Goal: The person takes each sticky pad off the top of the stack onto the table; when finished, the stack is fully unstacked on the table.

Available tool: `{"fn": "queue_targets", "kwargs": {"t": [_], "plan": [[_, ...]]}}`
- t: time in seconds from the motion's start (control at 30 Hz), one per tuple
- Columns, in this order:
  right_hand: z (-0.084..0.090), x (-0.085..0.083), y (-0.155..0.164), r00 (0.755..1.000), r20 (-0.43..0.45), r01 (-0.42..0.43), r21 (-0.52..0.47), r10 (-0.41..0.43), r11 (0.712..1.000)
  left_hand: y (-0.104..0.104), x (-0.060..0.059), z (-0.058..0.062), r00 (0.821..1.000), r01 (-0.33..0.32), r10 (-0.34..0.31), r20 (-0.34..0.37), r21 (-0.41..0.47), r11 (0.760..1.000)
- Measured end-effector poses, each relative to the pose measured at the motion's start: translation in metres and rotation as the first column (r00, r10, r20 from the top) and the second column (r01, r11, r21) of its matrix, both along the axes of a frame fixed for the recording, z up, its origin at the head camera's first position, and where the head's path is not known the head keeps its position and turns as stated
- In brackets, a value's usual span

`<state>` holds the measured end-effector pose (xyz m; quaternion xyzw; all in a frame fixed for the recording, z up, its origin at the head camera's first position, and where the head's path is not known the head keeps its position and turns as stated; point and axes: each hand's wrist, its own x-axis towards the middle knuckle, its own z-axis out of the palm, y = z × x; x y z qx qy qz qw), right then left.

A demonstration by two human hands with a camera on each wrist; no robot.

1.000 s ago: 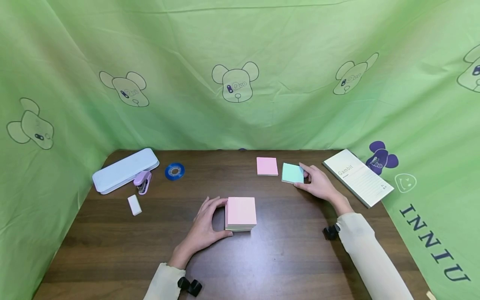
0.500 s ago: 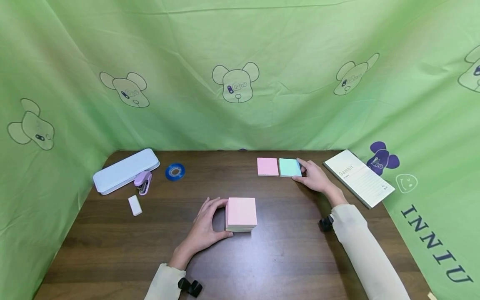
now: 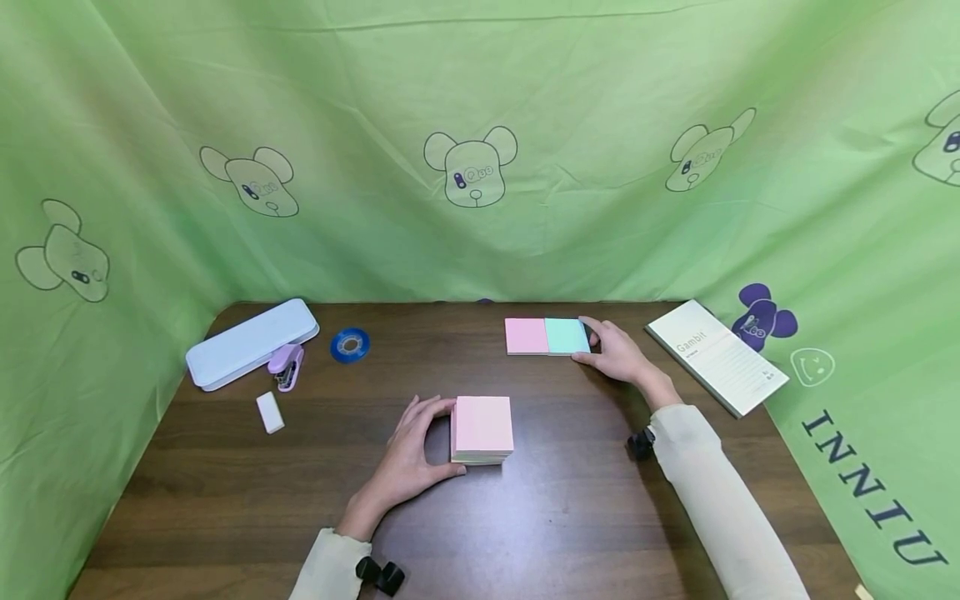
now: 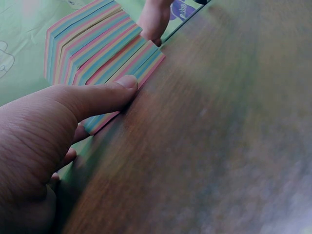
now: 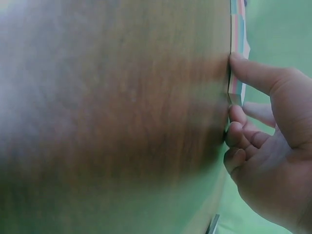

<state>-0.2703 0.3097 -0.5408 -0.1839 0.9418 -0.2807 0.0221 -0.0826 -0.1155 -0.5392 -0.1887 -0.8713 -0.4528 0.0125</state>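
Three sticky-note pads on the worktop point(image 3: 570, 508), all told: one thick block point(image 3: 482, 427) near the front, pink on top with rainbow-striped edges (pink, blue, green, yellow layers plain in the left wrist view), plus a thin pink pad point(image 3: 526, 336) and a thin mint-green pad point(image 3: 566, 336) further back, butted edge to edge in a neat row. Left hand point(image 3: 412, 454) cupped against the block's left side, thumb along the near edge, fingers curled round the far corner. Right hand point(image 3: 617, 353) at the mint pad's right edge, thumb tip and loosely curled fingers touching its side, more a nudge than a proper grip. Also one each: pale blue pencil case point(image 3: 251, 340), lilac stapler point(image 3: 287, 366), blue tape roll point(image 3: 349, 344), white eraser point(image 3: 269, 412) over on the left, and a white booklet point(image 3: 716, 356) marked "Gambit" on the right. Green bear-print cloth point(image 3: 480, 167) all round.
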Motion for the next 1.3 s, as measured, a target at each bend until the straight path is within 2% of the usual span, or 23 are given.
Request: {"fn": "queue_targets", "kwargs": {"t": [0.17, 0.3, 0.57, 0.7, 0.77, 0.87, 0.93, 1.0, 1.1, 1.3], "plan": [[-0.016, -0.011, 0.014, 1.000, -0.014, 0.000, 0.015, 0.000, 1.000, 0.000, 0.000, -0.002, 1.000, 0.000, 0.000, -0.004, 0.000, 1.000], [-0.020, -0.012, 0.015, 1.000, -0.023, 0.011, 0.004, -0.011, 1.000, 0.000, 0.000, -0.002, 1.000, 0.001, -0.001, -0.010, 0.002, 1.000], [-0.011, 0.002, 0.008, 0.998, -0.056, 0.020, -0.042, -0.022, 0.999, 0.000, 0.000, -0.003, 1.000, 0.003, -0.003, -0.014, 0.007, 1.000], [-0.013, 0.008, 0.009, 0.996, -0.087, 0.009, -0.078, -0.016, 0.997, 0.000, 0.000, -0.003, 1.000, -0.005, 0.005, -0.010, 0.006, 1.000], [-0.012, 0.014, 0.009, 0.996, -0.092, -0.005, -0.124, -0.006, 0.992, 0.000, 0.000, -0.002, 1.000, -0.003, 0.003, -0.014, 0.007, 1.000], [0.002, 0.032, -0.001, 0.995, -0.099, -0.006, -0.181, -0.012, 0.983, 0.000, 0.000, 0.000, 1.000, 0.002, -0.002, -0.027, 0.005, 1.000], [0.020, 0.050, -0.013, 0.995, -0.096, -0.002, -0.204, -0.018, 0.979, 0.000, -0.001, 0.000, 0.999, 0.006, -0.006, -0.035, 0.001, 1.000], [0.033, 0.065, -0.025, 0.995, -0.097, 0.016, -0.203, -0.036, 0.979, 0.000, -0.001, 0.001, 0.999, 0.008, -0.008, -0.040, -0.002, 1.000], [0.045, 0.083, -0.040, 0.994, -0.102, 0.023, -0.190, -0.043, 0.981, 0.000, -0.001, 0.001, 0.999, 0.009, -0.009, -0.041, -0.002, 1.000], [0.055, 0.109, -0.064, 0.992, -0.120, 0.014, -0.249, -0.045, 0.968, 0.000, 0.000, 0.000, 0.999, 0.009, -0.009, -0.036, 0.006, 1.000]]}}
